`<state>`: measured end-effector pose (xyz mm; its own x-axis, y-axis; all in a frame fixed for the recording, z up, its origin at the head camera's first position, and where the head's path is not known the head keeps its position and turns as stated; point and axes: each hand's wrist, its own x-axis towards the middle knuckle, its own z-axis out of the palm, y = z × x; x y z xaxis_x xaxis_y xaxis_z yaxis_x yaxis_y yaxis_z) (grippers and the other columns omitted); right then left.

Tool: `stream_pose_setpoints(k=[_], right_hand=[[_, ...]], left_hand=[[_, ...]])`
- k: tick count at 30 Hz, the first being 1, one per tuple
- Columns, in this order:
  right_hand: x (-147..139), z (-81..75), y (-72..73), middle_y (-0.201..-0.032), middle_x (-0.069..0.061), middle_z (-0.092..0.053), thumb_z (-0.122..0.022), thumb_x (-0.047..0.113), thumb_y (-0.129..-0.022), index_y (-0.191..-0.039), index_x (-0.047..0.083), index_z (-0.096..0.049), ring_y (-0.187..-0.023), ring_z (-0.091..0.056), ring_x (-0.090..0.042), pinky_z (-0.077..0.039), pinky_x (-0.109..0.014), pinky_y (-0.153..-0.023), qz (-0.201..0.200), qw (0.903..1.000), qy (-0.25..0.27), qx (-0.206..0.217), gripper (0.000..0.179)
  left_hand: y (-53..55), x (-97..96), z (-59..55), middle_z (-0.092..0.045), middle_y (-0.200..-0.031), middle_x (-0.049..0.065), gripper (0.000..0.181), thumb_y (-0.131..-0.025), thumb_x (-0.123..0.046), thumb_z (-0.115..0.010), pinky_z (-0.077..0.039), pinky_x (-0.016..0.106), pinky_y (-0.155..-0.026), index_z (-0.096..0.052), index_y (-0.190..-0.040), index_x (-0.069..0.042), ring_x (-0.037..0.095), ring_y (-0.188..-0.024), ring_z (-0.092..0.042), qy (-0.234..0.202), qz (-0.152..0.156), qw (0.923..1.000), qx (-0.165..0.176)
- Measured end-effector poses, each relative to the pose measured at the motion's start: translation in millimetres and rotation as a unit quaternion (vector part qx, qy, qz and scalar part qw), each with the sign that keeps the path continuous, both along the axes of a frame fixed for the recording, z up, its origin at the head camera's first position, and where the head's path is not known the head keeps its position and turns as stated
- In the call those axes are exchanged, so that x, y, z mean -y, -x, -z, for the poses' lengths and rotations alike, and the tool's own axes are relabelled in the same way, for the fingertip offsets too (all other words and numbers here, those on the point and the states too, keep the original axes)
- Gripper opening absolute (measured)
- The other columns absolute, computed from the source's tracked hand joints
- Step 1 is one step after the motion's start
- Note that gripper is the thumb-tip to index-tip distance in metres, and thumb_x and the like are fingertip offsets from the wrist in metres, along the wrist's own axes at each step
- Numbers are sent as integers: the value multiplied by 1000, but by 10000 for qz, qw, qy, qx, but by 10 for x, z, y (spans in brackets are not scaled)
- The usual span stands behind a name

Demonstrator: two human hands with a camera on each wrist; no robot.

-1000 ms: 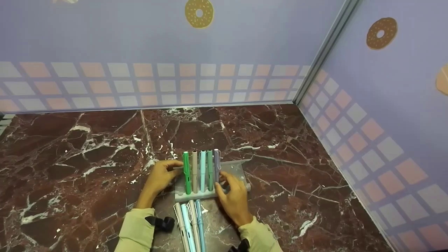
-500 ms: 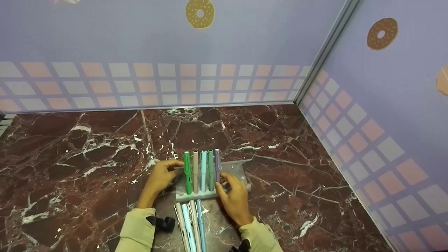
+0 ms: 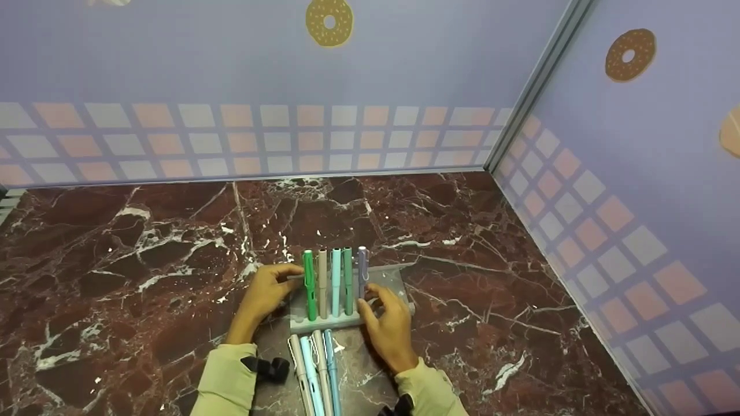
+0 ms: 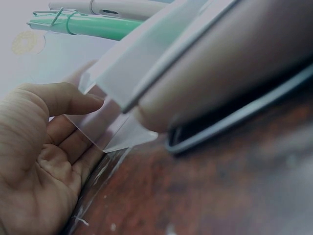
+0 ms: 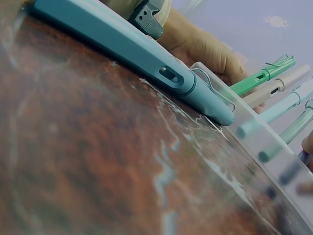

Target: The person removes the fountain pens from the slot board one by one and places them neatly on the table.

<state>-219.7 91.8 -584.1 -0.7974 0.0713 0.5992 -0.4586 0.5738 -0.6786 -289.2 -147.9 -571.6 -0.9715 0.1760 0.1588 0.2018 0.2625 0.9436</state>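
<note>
My right hand (image 3: 388, 326) pinches a purple pen (image 3: 362, 267) low on its barrel, at the right end of a row of pens. The row stands in a clear plastic pen stand (image 3: 396, 281): a bright green pen (image 3: 309, 283), a beige pen (image 3: 322, 283), a light blue pen (image 3: 336, 283) and a dull green pen (image 3: 348, 283). At the stand's left side, my left hand (image 3: 265, 296) grips its edge. In the left wrist view, the thumb lies on the front of the clear plastic (image 4: 117, 142), with other fingers behind it.
In front of the stand several capped pens lie side by side, among them a grey pen (image 3: 299, 367) and a blue pen (image 3: 332, 370). The marble-patterned table (image 3: 144, 277) meets a lilac wall (image 3: 231, 63) at the back and another wall (image 3: 665, 173) on the right.
The purple pen has shifted slightly right with my right hand, widening the gap to the dull green pen. My left hand has stayed on the stand.
</note>
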Motion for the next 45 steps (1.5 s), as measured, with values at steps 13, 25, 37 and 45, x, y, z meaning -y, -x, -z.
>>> stream_pose_setpoints(k=[13,25,37,45], right_hand=[[-49,25,19,-85,-8,-72,-79,-1,-80,-105,-2,-68,-70,-66,-19,-57,-28,-63,81,9994,7,-329,27],[-293,31,84,-84,-13,-71,-76,-4,-82,-105,-2,-68,-67,-67,-20,-57,-30,-59,168,9988,141,-448,25],[-596,36,127,-84,-13,-72,-77,-5,-81,-106,-2,-68,-63,-66,-18,-55,-28,-55,535,9977,215,-365,26],[-879,29,155,-85,-8,-73,-79,0,-82,-106,-1,-69,-68,-69,-19,-58,-29,-61,933,9952,191,-217,25]], left_hand=[[-8,-7,-10,-76,-101,16,15,-87,5,-70,-53,22,-82,-76,-100,2,19,-91,-69,46,24,10000,-53],[-10,-17,-14,-76,-101,16,15,-87,6,-70,-54,22,-81,-75,-100,2,19,-91,-69,65,-13,10000,-18],[-6,-11,-10,-75,-102,16,17,-86,7,-69,-53,22,-79,-76,-101,1,17,-89,-68,125,17,9999,32],[-15,8,-7,-75,-102,17,17,-87,6,-70,-52,22,-68,-75,-102,1,15,-80,-65,51,-10,9999,163]])
